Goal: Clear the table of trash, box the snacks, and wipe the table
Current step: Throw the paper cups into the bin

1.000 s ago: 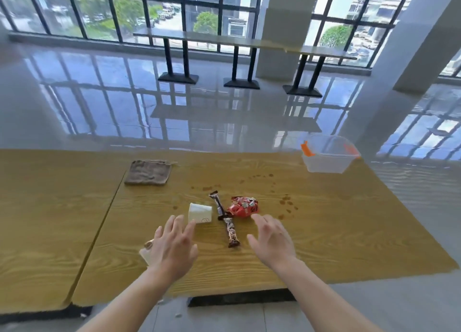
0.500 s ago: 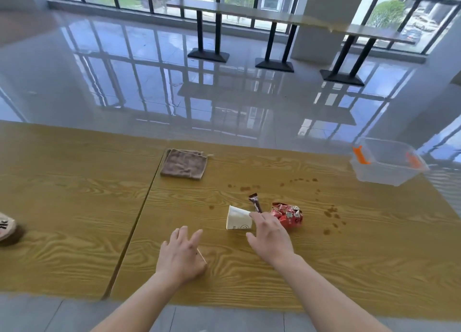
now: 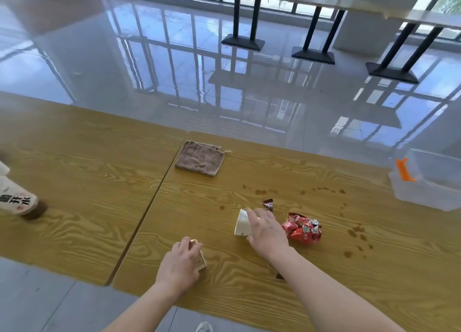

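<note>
My right hand (image 3: pixel 268 232) closes over a white paper cup (image 3: pixel 242 224) lying on its side on the wooden table (image 3: pixel 249 282). My left hand (image 3: pixel 180 264) grips a small flattened paper piece (image 3: pixel 199 255) near the front edge. A crumpled red snack bag (image 3: pixel 303 228) lies just right of my right hand. The dark end of a snack bar wrapper (image 3: pixel 268 204) sticks out behind that hand; the rest is hidden. A folded brown cloth (image 3: pixel 199 158) lies further back. A clear plastic box (image 3: pixel 429 182) with an orange clip stands at the far right.
Brown spill spots (image 3: pixel 354 232) dot the table right of the snacks and behind them. A white bottle (image 3: pixel 15 197) with a brown cap lies at the left edge. A seam (image 3: pixel 147 212) runs between two table tops. Shiny floor and black table legs lie beyond.
The view tilted down and shifted left. My right hand moved onto the paper cup. My left hand curled around the paper piece. The bottle came into view at the left.
</note>
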Available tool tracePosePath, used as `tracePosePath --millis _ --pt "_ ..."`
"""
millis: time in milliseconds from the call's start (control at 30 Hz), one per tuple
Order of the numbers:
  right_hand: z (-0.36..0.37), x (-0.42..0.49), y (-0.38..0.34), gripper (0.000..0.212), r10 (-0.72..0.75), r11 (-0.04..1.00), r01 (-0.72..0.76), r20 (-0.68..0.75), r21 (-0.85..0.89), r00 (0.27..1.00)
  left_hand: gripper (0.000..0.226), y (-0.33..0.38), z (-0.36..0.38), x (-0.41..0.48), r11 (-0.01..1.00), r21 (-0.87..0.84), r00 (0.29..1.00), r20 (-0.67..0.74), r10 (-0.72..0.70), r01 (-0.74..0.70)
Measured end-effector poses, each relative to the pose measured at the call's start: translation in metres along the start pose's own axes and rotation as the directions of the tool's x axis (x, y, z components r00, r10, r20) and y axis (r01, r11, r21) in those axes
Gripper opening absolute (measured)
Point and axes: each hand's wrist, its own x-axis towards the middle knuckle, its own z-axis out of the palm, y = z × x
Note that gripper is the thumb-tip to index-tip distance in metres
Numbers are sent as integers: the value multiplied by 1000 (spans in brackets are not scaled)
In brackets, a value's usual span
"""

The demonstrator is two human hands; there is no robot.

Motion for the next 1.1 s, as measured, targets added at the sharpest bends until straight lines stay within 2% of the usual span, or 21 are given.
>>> tracePosePath --millis 167,300,500,833,1100 --pt "8 14 -5 67 -2 998 6 65 -59 998 70 -1 5 4 999 -29 999 21 -34 35" --pt "13 16 -7 60 -26 994 30 40 -108 999 69 5 0 12 998 -51 999 -3 -37 37" --pt "7 17 -7 48 -16 999 16 -8 -42 1000 71 14 -14 23 997 -80 997 -75 6 -12" --pt "-17 -10 -7 57 95 991 -79 -156 107 983 74 35 -46 37 978 -34 964 -176 199 -208" --pt "-11 -66 2 59 317 937 -267 -226 225 921 76 64 -52 40 904 50 892 -149 426 -423"
